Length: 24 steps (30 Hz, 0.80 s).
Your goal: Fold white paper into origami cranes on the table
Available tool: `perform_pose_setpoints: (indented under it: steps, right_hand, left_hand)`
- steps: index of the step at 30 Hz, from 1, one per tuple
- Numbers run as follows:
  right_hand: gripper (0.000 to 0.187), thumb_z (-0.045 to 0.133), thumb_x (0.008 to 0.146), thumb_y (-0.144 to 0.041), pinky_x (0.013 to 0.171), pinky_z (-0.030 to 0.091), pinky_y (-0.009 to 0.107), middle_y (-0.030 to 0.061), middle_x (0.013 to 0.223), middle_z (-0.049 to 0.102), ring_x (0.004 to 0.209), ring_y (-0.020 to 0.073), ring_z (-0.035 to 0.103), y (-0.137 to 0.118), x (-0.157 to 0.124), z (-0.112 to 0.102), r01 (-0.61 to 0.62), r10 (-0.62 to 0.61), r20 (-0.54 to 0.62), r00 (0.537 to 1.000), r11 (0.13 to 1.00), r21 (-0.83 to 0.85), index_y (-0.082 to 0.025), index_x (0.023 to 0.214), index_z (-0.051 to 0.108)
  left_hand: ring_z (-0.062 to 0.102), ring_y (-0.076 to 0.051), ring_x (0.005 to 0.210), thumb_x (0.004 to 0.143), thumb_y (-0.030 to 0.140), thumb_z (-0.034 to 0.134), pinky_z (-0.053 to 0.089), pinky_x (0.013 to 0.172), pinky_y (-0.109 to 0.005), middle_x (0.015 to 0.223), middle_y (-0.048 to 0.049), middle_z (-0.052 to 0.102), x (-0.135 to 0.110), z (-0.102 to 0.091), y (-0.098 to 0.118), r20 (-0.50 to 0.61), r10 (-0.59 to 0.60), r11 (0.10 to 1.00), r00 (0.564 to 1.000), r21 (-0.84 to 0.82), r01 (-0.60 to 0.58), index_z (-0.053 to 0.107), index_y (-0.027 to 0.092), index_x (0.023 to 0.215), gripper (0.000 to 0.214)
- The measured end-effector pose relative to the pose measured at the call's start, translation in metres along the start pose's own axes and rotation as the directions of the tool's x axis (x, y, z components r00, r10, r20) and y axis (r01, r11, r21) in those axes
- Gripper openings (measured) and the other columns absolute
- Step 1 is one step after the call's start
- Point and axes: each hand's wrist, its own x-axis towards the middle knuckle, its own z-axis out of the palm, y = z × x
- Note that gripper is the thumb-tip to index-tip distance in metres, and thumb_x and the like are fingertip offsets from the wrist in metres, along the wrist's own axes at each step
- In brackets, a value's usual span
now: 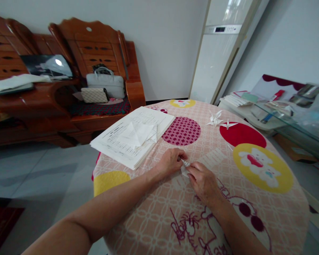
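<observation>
A small folded piece of printed paper (184, 170) is pinched between my two hands just above the tablecloth. My left hand (171, 161) grips its upper left end with bent fingers. From the right, my right hand (202, 179) holds the other side between thumb and fingers. Parts of the paper are hidden by the fingers. Beyond my left hand lies a stack of printed sheets (117, 141), with loose folded paper (139, 134) on top. Several white folded paper cranes (215, 118) sit at the far right of the table, one of them (228, 124) apart on a red circle.
The round table wears a patterned tablecloth (149, 219). Behind it stand wooden chairs (95, 46) holding bags (106, 85) and a laptop (48, 66). A tall white air conditioner (212, 56) is at the back. On the right, a glass-topped stand (289, 122) carries papers and other items.
</observation>
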Motion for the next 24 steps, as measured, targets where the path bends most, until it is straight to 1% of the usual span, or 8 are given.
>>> perform_pose_setpoints:
  steps: [5, 9, 11, 14, 17, 19, 21, 24]
  right_hand:
    - [0.021, 0.051, 0.085, -0.006, 0.078, 0.045, 0.028, 0.0086, 0.091, 0.063, 0.088, 0.0203, 0.059, 0.001, 0.0, 0.001, 0.014, -0.014, -0.011, 1.0, 1.0, 0.002, -0.015, 0.092, 0.069]
    - [0.024, 0.049, 0.086, -0.007, 0.079, 0.047, 0.03, 0.0095, 0.094, 0.063, 0.089, 0.0212, 0.059, 0.001, -0.001, 0.001, 0.014, -0.014, -0.009, 1.0, 1.0, 0.011, -0.015, 0.096, 0.069]
    - [0.025, 0.048, 0.086, -0.008, 0.082, 0.047, 0.031, 0.0105, 0.098, 0.063, 0.093, 0.0219, 0.059, 0.0, -0.001, 0.0, 0.021, -0.021, -0.007, 1.0, 1.0, 0.005, -0.015, 0.099, 0.069]
    - [0.026, 0.047, 0.087, -0.009, 0.083, 0.048, 0.031, 0.0118, 0.103, 0.063, 0.096, 0.0226, 0.059, 0.0, -0.002, -0.001, 0.023, -0.023, 0.018, 1.0, 1.0, -0.007, -0.015, 0.101, 0.069]
    - [0.026, 0.047, 0.088, -0.009, 0.083, 0.048, 0.031, 0.012, 0.104, 0.062, 0.097, 0.0226, 0.058, 0.0, -0.002, -0.001, 0.015, -0.014, 0.027, 1.0, 1.0, -0.016, -0.016, 0.1, 0.069]
    - [0.027, 0.047, 0.088, -0.009, 0.083, 0.048, 0.031, 0.0117, 0.104, 0.062, 0.097, 0.0221, 0.058, -0.001, -0.002, -0.001, 0.011, -0.011, 0.028, 1.0, 1.0, -0.019, -0.017, 0.101, 0.069]
    - [0.027, 0.047, 0.087, -0.009, 0.082, 0.048, 0.031, 0.0116, 0.104, 0.062, 0.096, 0.0217, 0.058, -0.001, -0.001, -0.001, 0.007, -0.007, 0.031, 1.0, 1.0, -0.016, -0.017, 0.101, 0.069]
    - [0.027, 0.048, 0.086, -0.007, 0.082, 0.048, 0.031, 0.0114, 0.104, 0.062, 0.096, 0.0218, 0.058, -0.001, -0.001, -0.002, 0.006, -0.006, 0.025, 1.0, 1.0, 0.008, -0.016, 0.1, 0.069]
  left_hand:
    - [0.065, -0.018, 0.084, 0.067, 0.008, 0.047, 0.049, 0.079, -0.027, 0.09, -0.0047, 0.074, -0.004, 0.0, 0.003, -0.048, -0.016, 0.996, 0.999, 0.087, 0.02, 0.074, 0.016, 0.093, 0.039]
    - [0.066, -0.017, 0.084, 0.067, 0.006, 0.045, 0.049, 0.08, -0.026, 0.089, -0.0041, 0.074, -0.003, -0.006, 0.003, -0.021, -0.013, 0.998, 1.0, 0.06, 0.015, 0.075, 0.017, 0.091, 0.039]
    - [0.066, -0.016, 0.083, 0.068, 0.006, 0.045, 0.049, 0.08, -0.025, 0.088, -0.0036, 0.074, 0.0, -0.013, 0.0, 0.022, -0.009, 1.0, 1.0, 0.02, 0.008, 0.075, 0.016, 0.089, 0.039]
    - [0.067, -0.014, 0.08, 0.07, 0.005, 0.045, 0.05, 0.077, -0.023, 0.085, -0.0019, 0.075, 0.004, -0.024, -0.008, 0.07, -0.041, 0.998, 0.997, -0.039, 0.043, 0.075, 0.016, 0.089, 0.037]
    - [0.065, -0.012, 0.065, 0.077, 0.011, 0.046, 0.05, 0.063, -0.02, 0.068, -0.0001, 0.071, 0.007, -0.029, -0.015, 0.083, -0.126, 0.984, 0.989, -0.116, 0.135, 0.073, 0.016, 0.094, 0.032]
    - [0.063, -0.011, 0.056, 0.08, 0.018, 0.049, 0.048, 0.055, -0.019, 0.062, 0.0003, 0.068, 0.007, -0.028, -0.018, 0.112, -0.155, 0.962, 0.982, -0.209, 0.175, 0.071, 0.015, 0.094, 0.026]
    - [0.062, -0.011, 0.052, 0.081, 0.024, 0.052, 0.047, 0.051, -0.019, 0.06, -0.0002, 0.066, 0.007, -0.028, -0.018, 0.145, -0.17, 0.927, 0.975, -0.312, 0.208, 0.07, 0.013, 0.091, 0.023]
    - [0.061, -0.011, 0.051, 0.08, 0.023, 0.052, 0.048, 0.049, -0.019, 0.059, -0.0006, 0.064, 0.006, -0.029, -0.018, 0.18, -0.178, 0.869, 0.967, -0.433, 0.24, 0.067, 0.012, 0.088, 0.02]
